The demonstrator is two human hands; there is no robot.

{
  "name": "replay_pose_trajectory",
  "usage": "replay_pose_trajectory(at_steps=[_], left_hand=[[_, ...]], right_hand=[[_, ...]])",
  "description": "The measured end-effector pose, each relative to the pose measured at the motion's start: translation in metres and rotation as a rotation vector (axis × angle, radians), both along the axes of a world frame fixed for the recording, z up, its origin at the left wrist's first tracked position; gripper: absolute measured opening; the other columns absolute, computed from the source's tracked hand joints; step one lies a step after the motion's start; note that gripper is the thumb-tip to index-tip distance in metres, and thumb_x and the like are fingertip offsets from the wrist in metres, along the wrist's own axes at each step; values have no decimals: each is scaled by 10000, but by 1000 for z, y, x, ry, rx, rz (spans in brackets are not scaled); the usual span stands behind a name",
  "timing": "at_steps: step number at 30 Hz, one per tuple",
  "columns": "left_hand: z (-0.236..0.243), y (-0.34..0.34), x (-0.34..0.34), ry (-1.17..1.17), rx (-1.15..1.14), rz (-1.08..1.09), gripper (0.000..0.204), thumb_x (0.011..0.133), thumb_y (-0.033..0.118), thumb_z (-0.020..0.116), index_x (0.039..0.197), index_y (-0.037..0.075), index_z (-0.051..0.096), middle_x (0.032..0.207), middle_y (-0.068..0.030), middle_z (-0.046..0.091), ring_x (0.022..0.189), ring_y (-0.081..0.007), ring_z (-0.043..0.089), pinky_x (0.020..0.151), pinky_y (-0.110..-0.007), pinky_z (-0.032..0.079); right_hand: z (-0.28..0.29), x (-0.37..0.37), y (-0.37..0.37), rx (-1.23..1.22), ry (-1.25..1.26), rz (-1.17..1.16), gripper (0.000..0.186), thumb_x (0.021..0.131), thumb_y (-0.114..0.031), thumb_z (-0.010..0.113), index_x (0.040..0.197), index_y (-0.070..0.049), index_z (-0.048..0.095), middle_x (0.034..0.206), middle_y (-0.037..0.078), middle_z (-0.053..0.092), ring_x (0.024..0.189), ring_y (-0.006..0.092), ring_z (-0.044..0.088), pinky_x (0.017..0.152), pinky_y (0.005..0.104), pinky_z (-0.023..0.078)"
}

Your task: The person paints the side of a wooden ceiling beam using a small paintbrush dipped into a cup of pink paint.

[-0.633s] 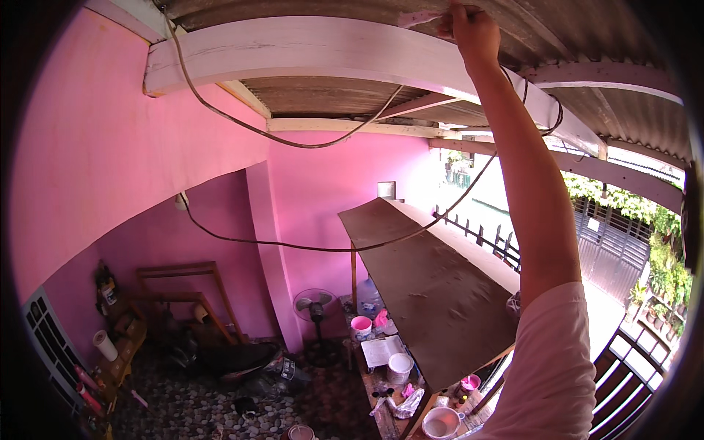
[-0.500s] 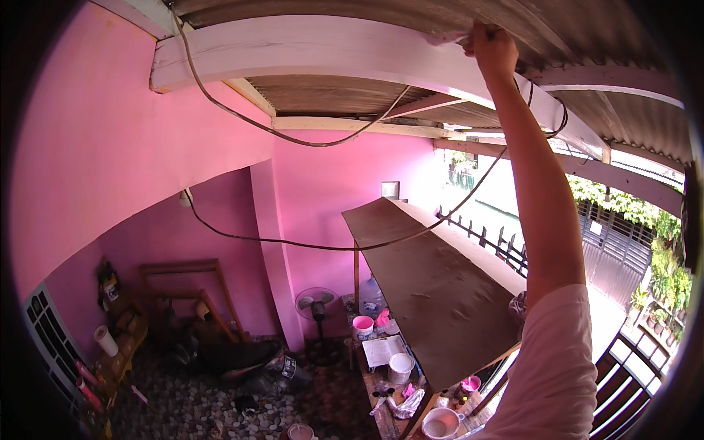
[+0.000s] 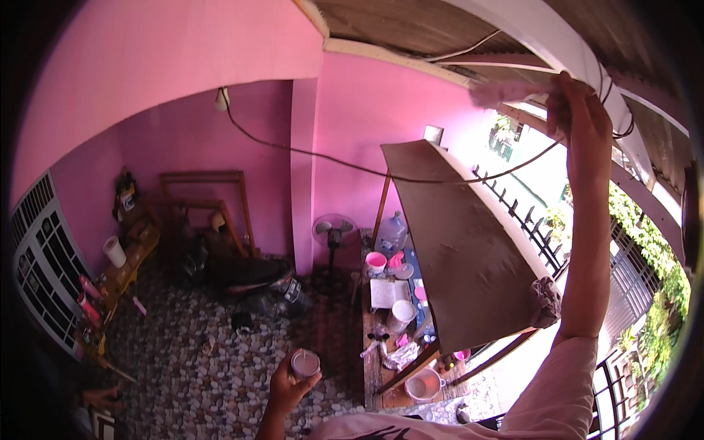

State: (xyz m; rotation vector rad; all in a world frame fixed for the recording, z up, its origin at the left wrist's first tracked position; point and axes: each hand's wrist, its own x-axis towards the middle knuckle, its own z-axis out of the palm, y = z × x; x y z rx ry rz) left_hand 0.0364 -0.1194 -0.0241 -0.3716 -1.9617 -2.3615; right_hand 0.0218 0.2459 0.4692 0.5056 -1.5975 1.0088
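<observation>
the left hand [image 3: 287, 390] grips a small round cup [image 3: 305, 361] low and roughly upright, seemingly against spills, while the raised right hand [image 3: 583, 111] clasps a blurred, brush-like tool [image 3: 506, 93] near a white beam [image 3: 546, 31].

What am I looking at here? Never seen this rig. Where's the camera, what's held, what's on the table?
No machine here: these are a person's two bare hands. Every picture comes from the left of two wide fisheye cameras worn on the head, looking down, so straight edges bend near the rim.

The left hand, low in the view, holds a small cup. The right hand, raised near the pale roof beam, holds a blurred pink thing, probably a brush.

On the wooden table, partly under a brown board, are a pink bucket, a pale tray, a white tub and a clear water jug.
</observation>
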Motion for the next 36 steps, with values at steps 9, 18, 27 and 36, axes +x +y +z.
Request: replay_pose_trajectory(at_steps=[9,18,27,36], left_hand=[[28,20,-8,20,-119,-28,703,750,66,808,1348,8,443,1249,-103,558,1159,-170,544,989,-313,440],[27,24,-7,49,-125,-107,724,766,-3,771,1380,8,386,1273,-103,522,1189,-179,527,1007,-326,438],[27,25,-3,56,-105,-82,694,736,104,821,1330,26,471,1240,-125,581,1146,-173,560,976,-319,447],[32,24,3,10,-59,-109,715,755,90,810,1358,23,433,1252,-119,569,1171,-171,543,999,-321,434]], right_hand=[[-234,-10,-118,20,-811,469,133,954,-126,589,942,5,608,710,23,611,549,50,530,501,204,423],[-301,-16,-137,203,-843,448,132,905,-104,639,855,16,616,721,53,643,595,69,566,530,239,432],[-326,-20,-156,375,-815,416,129,883,-124,661,844,-13,606,685,107,638,538,149,582,511,285,440],[-324,-15,-138,-14,-1046,485,143,924,-142,629,901,-2,612,681,37,630,533,80,552,494,238,428]])
